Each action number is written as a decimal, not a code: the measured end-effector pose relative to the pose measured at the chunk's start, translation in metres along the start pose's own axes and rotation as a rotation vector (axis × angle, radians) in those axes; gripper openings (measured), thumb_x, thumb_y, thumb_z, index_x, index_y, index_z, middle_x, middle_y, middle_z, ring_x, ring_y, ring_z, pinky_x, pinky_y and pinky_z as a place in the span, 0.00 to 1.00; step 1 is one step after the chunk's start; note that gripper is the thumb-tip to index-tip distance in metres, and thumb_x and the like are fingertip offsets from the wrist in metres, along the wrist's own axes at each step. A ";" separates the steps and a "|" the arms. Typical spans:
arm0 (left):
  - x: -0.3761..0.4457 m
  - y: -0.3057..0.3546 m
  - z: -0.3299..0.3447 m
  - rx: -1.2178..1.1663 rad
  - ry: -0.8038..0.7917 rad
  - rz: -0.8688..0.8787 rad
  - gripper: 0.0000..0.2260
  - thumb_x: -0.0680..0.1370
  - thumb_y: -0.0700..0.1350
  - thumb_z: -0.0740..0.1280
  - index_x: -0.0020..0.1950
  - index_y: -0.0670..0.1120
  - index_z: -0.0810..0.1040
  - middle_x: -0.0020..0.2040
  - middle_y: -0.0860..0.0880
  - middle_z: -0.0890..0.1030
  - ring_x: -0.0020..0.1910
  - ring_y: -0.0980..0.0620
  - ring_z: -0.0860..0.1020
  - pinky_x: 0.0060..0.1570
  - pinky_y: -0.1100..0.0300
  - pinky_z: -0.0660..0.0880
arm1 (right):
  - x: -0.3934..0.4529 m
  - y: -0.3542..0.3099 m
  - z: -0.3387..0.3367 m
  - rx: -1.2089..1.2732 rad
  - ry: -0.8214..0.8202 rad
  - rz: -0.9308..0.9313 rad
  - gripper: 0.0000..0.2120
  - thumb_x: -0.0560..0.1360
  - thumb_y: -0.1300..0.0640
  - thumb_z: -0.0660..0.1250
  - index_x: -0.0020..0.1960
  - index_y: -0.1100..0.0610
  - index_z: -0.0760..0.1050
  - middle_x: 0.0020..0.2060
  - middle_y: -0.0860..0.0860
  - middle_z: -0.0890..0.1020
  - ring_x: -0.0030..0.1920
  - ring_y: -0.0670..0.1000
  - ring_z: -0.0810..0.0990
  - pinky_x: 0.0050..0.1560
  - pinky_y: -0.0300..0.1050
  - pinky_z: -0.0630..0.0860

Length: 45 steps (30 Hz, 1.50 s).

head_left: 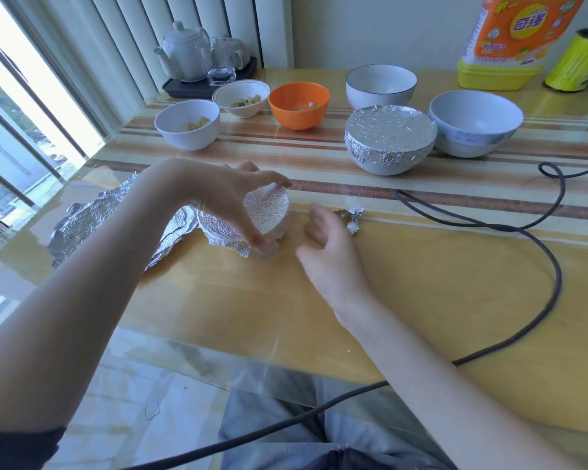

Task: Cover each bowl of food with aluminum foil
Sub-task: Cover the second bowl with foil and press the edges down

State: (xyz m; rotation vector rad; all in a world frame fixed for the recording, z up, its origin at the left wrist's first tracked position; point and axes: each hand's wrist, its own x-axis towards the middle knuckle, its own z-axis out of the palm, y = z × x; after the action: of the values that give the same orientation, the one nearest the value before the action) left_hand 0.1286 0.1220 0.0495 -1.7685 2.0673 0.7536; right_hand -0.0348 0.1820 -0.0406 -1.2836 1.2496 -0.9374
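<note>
nearest to me are my grey trousers (286, 435) under the glass edge of the counter (421, 283), and a dark cable (554, 266) runs over my lap and loops across the counter top. my left hand (231, 198) reaches in from above and grips a small bowl wrapped in foil (269, 212); thumb and fingers are curled around its rim, and the bowl is tilted so that its covered top faces to the right. my right hand (323, 239) is just beside this bowl, not touching it, with the fingers loosely curled and holding nothing; it is a little blurred. a loose crumpled foil sheet (92, 222) lies on the counter behind and under my left forearm, and a small foil scrap (353, 217) lies just past my right hand.

farther back stands a large bowl already covered with foil (389, 137). beside it on the right is an open bluish-white bowl (476, 123), and behind it a white bowl with a dark rim (381, 84). to the left stand an orange bowl (298, 105) and two white bowls (187, 125) (241, 98), all three uncovered, with small pieces of food inside. in the far left corner is a tea set on a tray (197, 62); in the far right corner are a yellow bottle (510, 42) and a green roll (574, 59).
</note>
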 end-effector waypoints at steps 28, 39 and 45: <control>0.000 0.003 0.009 -0.024 0.078 -0.108 0.51 0.53 0.65 0.73 0.73 0.68 0.53 0.64 0.53 0.60 0.65 0.44 0.67 0.64 0.48 0.67 | 0.037 0.001 -0.040 -0.806 0.292 -0.446 0.13 0.71 0.73 0.64 0.49 0.62 0.81 0.52 0.56 0.82 0.55 0.54 0.76 0.49 0.36 0.66; -0.002 0.001 0.008 -0.031 0.081 -0.131 0.48 0.61 0.63 0.78 0.73 0.68 0.52 0.68 0.53 0.60 0.67 0.45 0.66 0.65 0.48 0.66 | 0.030 -0.010 -0.014 -0.236 -0.041 -0.518 0.20 0.66 0.65 0.77 0.56 0.59 0.75 0.49 0.54 0.82 0.44 0.49 0.81 0.48 0.40 0.79; -0.003 0.003 0.006 -0.038 0.047 -0.128 0.50 0.59 0.64 0.78 0.73 0.68 0.52 0.66 0.56 0.59 0.68 0.45 0.65 0.68 0.47 0.64 | 0.055 -0.019 -0.027 -0.415 -0.165 -0.615 0.21 0.63 0.59 0.79 0.46 0.55 0.68 0.39 0.52 0.77 0.38 0.50 0.76 0.41 0.46 0.77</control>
State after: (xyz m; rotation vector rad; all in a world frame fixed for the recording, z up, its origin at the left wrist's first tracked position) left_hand 0.1254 0.1278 0.0467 -1.9362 1.9582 0.7257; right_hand -0.0507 0.1215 -0.0254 -2.1042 0.9565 -0.9907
